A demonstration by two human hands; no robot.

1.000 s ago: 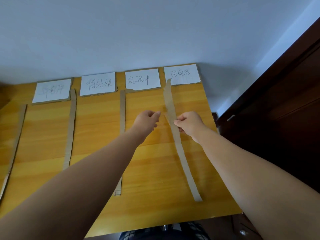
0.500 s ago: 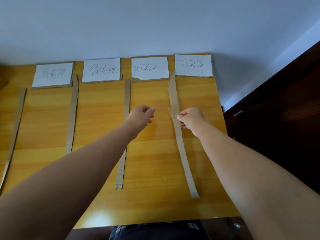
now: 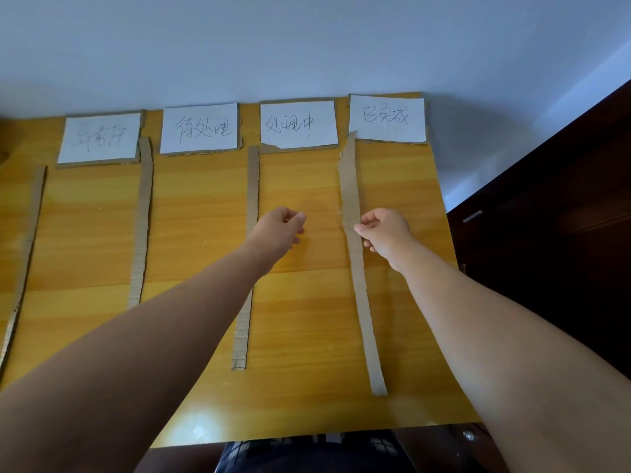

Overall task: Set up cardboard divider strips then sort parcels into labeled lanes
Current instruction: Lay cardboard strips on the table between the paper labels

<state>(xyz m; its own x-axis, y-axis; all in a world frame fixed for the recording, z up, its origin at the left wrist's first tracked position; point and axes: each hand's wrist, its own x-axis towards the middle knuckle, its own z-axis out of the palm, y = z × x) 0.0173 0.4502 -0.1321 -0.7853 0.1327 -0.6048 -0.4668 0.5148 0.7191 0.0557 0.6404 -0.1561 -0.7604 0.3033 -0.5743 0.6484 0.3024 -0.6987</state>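
Observation:
Several cardboard divider strips lie lengthwise on the yellow wooden table (image 3: 307,387). My right hand (image 3: 384,230) pinches the rightmost strip (image 3: 358,274) near its middle; that strip runs from the far-right label to the front. My left hand (image 3: 281,228) hovers over the table with its fingers curled and nothing in it, between the rightmost strip and the middle strip (image 3: 252,186). Several white handwritten label cards line the far edge, among them the far-right label (image 3: 389,117) and a label second from right (image 3: 298,123).
Two more strips lie to the left, one (image 3: 143,220) between the first two labels, one (image 3: 29,240) near the table's left edge. A dark wooden cabinet (image 3: 553,216) stands close on the right. A pale wall rises behind the table.
My left hand let go of the rightmost strip and drew back to the left. My right hand keeps its pinch; the strip now lies straighter along the lane line.

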